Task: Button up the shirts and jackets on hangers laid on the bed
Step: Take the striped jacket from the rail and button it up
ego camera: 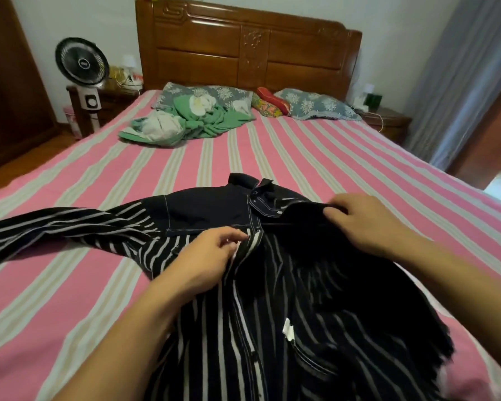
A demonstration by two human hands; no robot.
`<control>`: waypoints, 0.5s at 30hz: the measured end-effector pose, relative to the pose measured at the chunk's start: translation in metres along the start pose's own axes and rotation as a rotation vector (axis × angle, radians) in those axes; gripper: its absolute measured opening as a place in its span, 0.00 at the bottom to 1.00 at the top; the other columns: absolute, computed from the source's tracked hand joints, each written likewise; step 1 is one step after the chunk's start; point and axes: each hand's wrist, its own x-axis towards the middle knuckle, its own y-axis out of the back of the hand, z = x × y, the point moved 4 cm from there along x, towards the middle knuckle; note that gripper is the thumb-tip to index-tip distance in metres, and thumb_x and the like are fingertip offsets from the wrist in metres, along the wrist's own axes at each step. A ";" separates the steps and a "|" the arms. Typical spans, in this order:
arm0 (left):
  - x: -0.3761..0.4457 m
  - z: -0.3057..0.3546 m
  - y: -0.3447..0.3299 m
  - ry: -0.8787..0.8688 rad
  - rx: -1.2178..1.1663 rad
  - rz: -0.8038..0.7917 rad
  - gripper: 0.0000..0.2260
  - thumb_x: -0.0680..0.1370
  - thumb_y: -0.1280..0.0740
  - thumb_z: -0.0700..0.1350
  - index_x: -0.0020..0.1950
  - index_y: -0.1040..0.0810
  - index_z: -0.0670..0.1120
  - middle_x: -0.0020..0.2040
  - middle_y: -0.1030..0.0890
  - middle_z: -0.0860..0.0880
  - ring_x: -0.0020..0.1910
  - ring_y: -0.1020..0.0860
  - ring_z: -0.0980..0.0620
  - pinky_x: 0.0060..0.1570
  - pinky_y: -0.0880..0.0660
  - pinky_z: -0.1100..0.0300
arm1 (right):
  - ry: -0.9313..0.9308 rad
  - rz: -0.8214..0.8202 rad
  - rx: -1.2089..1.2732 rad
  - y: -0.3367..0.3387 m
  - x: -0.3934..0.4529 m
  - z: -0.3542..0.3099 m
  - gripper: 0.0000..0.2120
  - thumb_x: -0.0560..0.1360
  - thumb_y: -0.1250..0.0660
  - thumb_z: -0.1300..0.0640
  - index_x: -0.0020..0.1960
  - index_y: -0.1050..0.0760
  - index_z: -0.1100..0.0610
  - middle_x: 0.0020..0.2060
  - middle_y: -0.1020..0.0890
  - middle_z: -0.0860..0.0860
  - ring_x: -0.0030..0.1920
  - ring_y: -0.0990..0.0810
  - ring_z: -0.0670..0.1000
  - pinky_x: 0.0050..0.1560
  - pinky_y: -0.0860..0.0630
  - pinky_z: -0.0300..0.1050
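matt dark cloth shirt [243, 285] with woven stripes and pale topstitching, soft striped cotton bed sheet [344, 157], glossy carved wooden headboard [243, 44], black plastic fan [81, 63]

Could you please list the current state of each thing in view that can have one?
Striped shirt: lying on the bed, front open, right panel folded back.
Left hand: pinching the front edge.
Right hand: gripping the dark panel.
Green blanket: crumpled near the pillows.
Fan: cannot tell whether running.
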 end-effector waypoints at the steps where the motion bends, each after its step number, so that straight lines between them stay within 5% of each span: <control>1: -0.006 0.006 0.005 -0.025 -0.037 -0.079 0.13 0.83 0.36 0.40 0.59 0.16 0.55 0.55 0.15 0.58 0.58 0.20 0.60 0.64 0.27 0.60 | 0.047 -0.055 0.028 0.010 -0.004 -0.019 0.10 0.82 0.37 0.53 0.48 0.19 0.56 0.44 0.17 0.51 0.45 0.21 0.53 0.44 0.29 0.48; 5: -0.031 0.011 -0.008 -0.007 0.435 -0.504 0.17 0.82 0.38 0.40 0.63 0.17 0.57 0.55 0.16 0.60 0.49 0.21 0.70 0.51 0.27 0.73 | 0.223 -0.545 -0.155 -0.006 -0.040 -0.072 0.12 0.80 0.37 0.52 0.52 0.20 0.59 0.45 0.16 0.53 0.46 0.19 0.53 0.51 0.23 0.51; 8: -0.039 0.004 -0.032 0.014 0.690 -0.711 0.15 0.82 0.39 0.49 0.65 0.19 0.51 0.61 0.17 0.53 0.58 0.20 0.53 0.63 0.25 0.56 | 0.212 -1.018 -0.432 -0.044 -0.076 -0.081 0.18 0.82 0.39 0.45 0.47 0.23 0.61 0.42 0.19 0.54 0.44 0.21 0.57 0.42 0.28 0.44; 10: -0.035 0.002 -0.032 0.038 0.690 -0.727 0.16 0.82 0.38 0.57 0.59 0.17 0.49 0.55 0.16 0.52 0.54 0.20 0.52 0.59 0.24 0.53 | 0.075 -1.123 -0.383 -0.045 -0.073 -0.081 0.24 0.82 0.42 0.39 0.41 0.25 0.58 0.35 0.21 0.50 0.37 0.21 0.53 0.37 0.29 0.43; 12: -0.029 0.001 -0.027 0.080 0.655 -0.715 0.19 0.81 0.38 0.62 0.51 0.17 0.49 0.46 0.17 0.54 0.48 0.19 0.53 0.54 0.24 0.55 | -0.010 -0.950 -0.086 -0.047 -0.038 -0.077 0.24 0.82 0.42 0.38 0.41 0.21 0.56 0.34 0.16 0.50 0.34 0.18 0.49 0.37 0.23 0.42; 15: -0.020 -0.003 -0.025 0.107 0.595 -0.703 0.18 0.80 0.37 0.63 0.50 0.15 0.51 0.46 0.16 0.54 0.48 0.19 0.54 0.55 0.24 0.56 | -0.032 -0.341 0.103 -0.065 0.036 -0.062 0.18 0.81 0.39 0.49 0.40 0.20 0.58 0.35 0.16 0.52 0.35 0.19 0.50 0.40 0.22 0.47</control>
